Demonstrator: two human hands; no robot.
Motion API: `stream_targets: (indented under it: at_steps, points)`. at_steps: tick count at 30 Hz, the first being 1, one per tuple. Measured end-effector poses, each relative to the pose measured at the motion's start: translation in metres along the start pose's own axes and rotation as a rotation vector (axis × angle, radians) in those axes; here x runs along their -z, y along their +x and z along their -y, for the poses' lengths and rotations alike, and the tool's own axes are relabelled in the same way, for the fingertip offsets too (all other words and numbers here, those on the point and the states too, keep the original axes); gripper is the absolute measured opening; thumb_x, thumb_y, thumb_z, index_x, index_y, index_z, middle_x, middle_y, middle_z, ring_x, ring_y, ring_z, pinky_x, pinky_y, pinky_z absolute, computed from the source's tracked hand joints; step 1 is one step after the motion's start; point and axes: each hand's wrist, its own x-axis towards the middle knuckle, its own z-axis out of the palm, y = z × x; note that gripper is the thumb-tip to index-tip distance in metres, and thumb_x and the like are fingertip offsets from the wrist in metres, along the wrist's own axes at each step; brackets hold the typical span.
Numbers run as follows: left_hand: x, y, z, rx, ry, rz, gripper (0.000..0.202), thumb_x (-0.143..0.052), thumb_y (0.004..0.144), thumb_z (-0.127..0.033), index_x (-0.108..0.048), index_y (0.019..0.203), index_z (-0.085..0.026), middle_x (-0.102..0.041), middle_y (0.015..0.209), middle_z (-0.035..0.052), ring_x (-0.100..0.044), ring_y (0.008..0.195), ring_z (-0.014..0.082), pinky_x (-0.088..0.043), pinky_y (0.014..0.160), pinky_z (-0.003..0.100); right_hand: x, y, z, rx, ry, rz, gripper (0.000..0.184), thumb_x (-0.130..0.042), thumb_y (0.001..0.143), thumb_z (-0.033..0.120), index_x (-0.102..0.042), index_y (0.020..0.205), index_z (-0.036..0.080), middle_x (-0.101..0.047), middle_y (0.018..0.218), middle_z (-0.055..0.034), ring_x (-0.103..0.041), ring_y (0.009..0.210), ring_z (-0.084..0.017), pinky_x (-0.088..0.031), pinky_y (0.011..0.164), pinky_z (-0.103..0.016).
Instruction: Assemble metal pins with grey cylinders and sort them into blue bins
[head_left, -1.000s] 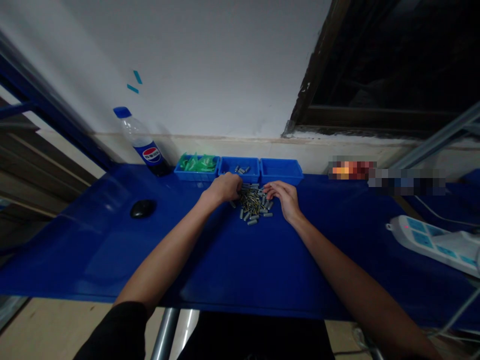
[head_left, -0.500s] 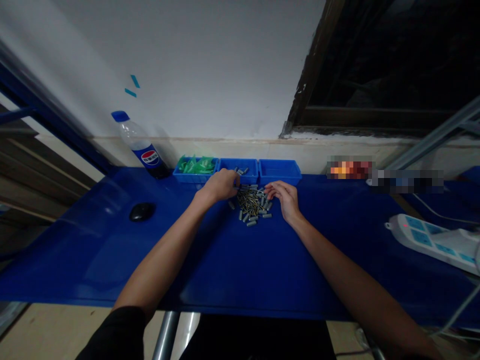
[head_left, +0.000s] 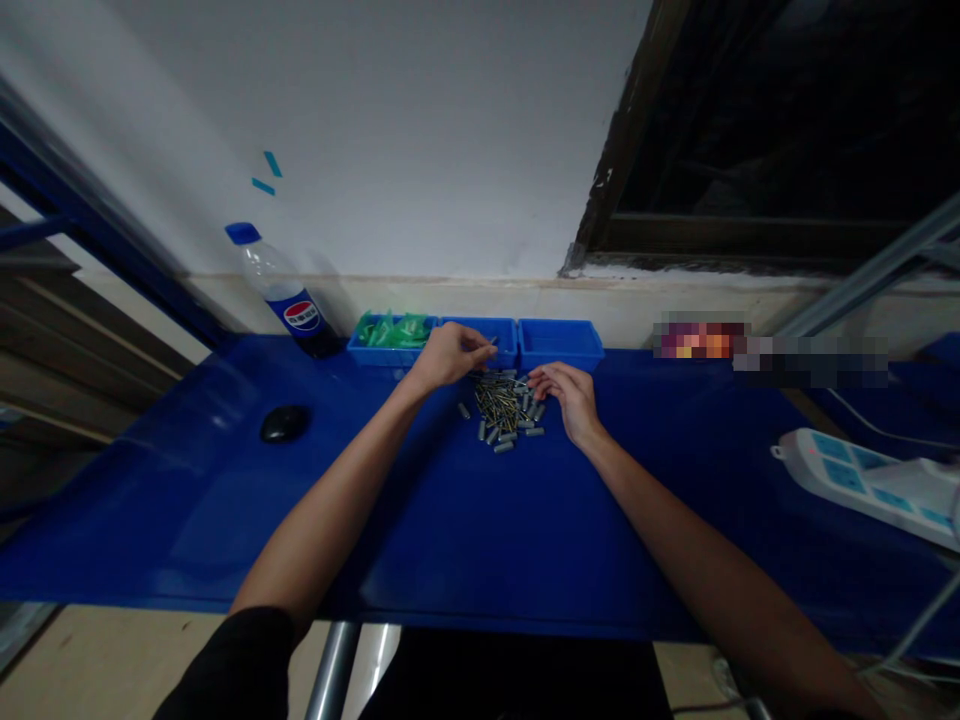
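The rear edge of the table [head_left: 495, 540] runs along the wall [head_left: 450, 150]. Three bins stand side by side at this edge: left bin [head_left: 390, 356], middle bin [head_left: 508, 347], right bin [head_left: 561, 352]. Packets [head_left: 405, 331] lie in the left bin. The bottle [head_left: 304, 318] stands left of the bins, near the rear left corner. The mouse [head_left: 284, 423] lies in front of the bottle. The pile of small parts [head_left: 499, 405] lies before the middle bin, well back from the front edge. The left hand [head_left: 454, 353] is at the middle bin; the right hand [head_left: 571, 396] is right of the pile. The power strip [head_left: 844, 472] lies toward the right edge.
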Motion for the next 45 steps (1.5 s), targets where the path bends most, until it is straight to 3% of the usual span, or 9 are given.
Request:
stream_targets:
  at_steps: [5, 9, 16, 19, 22, 27, 36, 45]
  points:
    - [0.001, 0.003, 0.005, 0.051, -0.060, -0.210, 0.026, -0.069, 0.087, -0.029, -0.080, 0.102, -0.011, -0.081, 0.102, 0.0130, -0.077, 0.090, 0.0208, -0.061, 0.085, 0.031, 0.000, 0.000, 0.000, 0.000, 0.013, 0.005, 0.025, -0.067, 0.087, 0.041, -0.077, 0.080, 0.019, -0.076, 0.076, -0.0062, -0.063, 0.059, -0.016, -0.046, 0.059, -0.029]
    - [0.003, 0.002, 0.003, 0.043, -0.018, -0.224, 0.028, -0.069, 0.086, -0.025, -0.078, 0.109, -0.012, -0.080, 0.111, 0.0123, -0.077, 0.097, 0.0228, -0.061, 0.086, 0.031, 0.000, 0.000, 0.001, -0.003, 0.008, 0.003, 0.024, -0.067, 0.087, 0.040, -0.077, 0.080, 0.019, -0.076, 0.075, -0.0058, -0.063, 0.060, -0.016, -0.046, 0.060, -0.030]
    - [0.009, -0.001, -0.004, -0.101, 0.114, -0.064, 0.028, -0.064, 0.086, -0.023, -0.079, 0.107, -0.011, -0.080, 0.104, 0.0121, -0.075, 0.095, 0.0197, -0.057, 0.089, 0.029, 0.000, -0.001, 0.002, -0.005, 0.009, 0.008, 0.024, -0.067, 0.087, 0.039, -0.077, 0.080, 0.019, -0.076, 0.076, -0.0060, -0.064, 0.060, -0.016, -0.046, 0.060, -0.030]
    - [0.014, -0.007, -0.009, -0.128, 0.319, 0.178, 0.021, -0.068, 0.083, -0.021, -0.079, 0.099, -0.014, -0.080, 0.094, 0.0093, -0.074, 0.085, 0.0190, -0.055, 0.080, 0.027, 0.000, -0.001, 0.003, -0.007, 0.006, 0.008, 0.024, -0.067, 0.087, 0.039, -0.077, 0.079, 0.019, -0.076, 0.075, -0.0059, -0.063, 0.060, -0.016, -0.046, 0.060, -0.029]
    - [0.014, -0.013, -0.012, -0.033, 0.543, 0.401, 0.026, -0.080, 0.074, -0.024, -0.079, 0.099, -0.018, -0.079, 0.089, 0.0070, -0.072, 0.080, 0.0202, -0.052, 0.072, 0.027, -0.001, -0.001, 0.005, -0.014, -0.003, 0.003, 0.024, -0.067, 0.085, 0.041, -0.077, 0.078, 0.019, -0.076, 0.074, -0.0058, -0.063, 0.059, -0.016, -0.046, 0.059, -0.029]
    - [0.003, -0.018, -0.016, 0.094, 0.675, 0.510, 0.043, -0.090, 0.065, -0.027, -0.077, 0.105, -0.020, -0.078, 0.088, 0.0055, -0.071, 0.082, 0.0215, -0.051, 0.067, 0.024, 0.000, 0.000, 0.003, -0.011, -0.017, 0.009, 0.027, -0.068, 0.086, 0.044, -0.076, 0.079, 0.020, -0.076, 0.076, -0.0059, -0.063, 0.060, -0.016, -0.047, 0.060, -0.030]
    - [0.006, -0.019, -0.021, 0.076, 0.723, 0.445, 0.044, -0.080, 0.066, -0.015, -0.077, 0.110, -0.017, -0.078, 0.104, 0.0115, -0.072, 0.091, 0.0243, -0.053, 0.071, 0.025, -0.001, 0.000, 0.003, -0.005, -0.007, 0.018, 0.024, -0.068, 0.086, 0.041, -0.077, 0.079, 0.020, -0.076, 0.075, -0.0058, -0.064, 0.060, -0.016, -0.046, 0.059, -0.030]
    - [0.012, -0.013, -0.023, -0.150, 0.341, 0.293, 0.034, -0.063, 0.076, -0.014, -0.082, 0.104, -0.014, -0.081, 0.094, 0.0089, -0.074, 0.084, 0.0190, -0.054, 0.081, 0.028, 0.001, 0.000, 0.001, -0.010, -0.001, 0.022, 0.025, -0.067, 0.087, 0.040, -0.078, 0.080, 0.019, -0.076, 0.076, -0.0060, -0.064, 0.060, -0.016, -0.046, 0.060, -0.029]
